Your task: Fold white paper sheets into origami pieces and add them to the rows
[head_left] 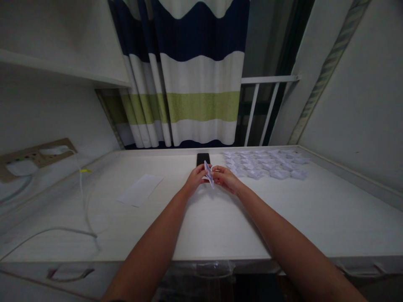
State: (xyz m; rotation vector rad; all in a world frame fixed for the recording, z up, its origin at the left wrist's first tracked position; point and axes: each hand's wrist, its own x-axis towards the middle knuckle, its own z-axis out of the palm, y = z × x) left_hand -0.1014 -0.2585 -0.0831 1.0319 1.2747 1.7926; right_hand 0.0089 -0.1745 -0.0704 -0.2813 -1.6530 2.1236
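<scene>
Between my two hands, just above the desk, is a small folded piece of white paper [209, 175], tilted on edge with pointed ends up and down. My left hand [197, 176] grips it from the left, thumb and fingers closed on it. From the other side my right hand [226, 178] pinches it with closed fingers. Behind the hands lies a black phone [203, 158], partly covered by them. Rows of several similar folded white paper pieces [266, 162] sit at the back right. A flat stack of white paper [141, 190] rests to the left.
The white desk [217, 235] has drawers with handles [71, 274] at its front. A white cable [82, 188] runs down from a power strip [37, 157] on the left wall. A striped curtain [201, 75] hangs behind the desk, beside a white railing [270, 79].
</scene>
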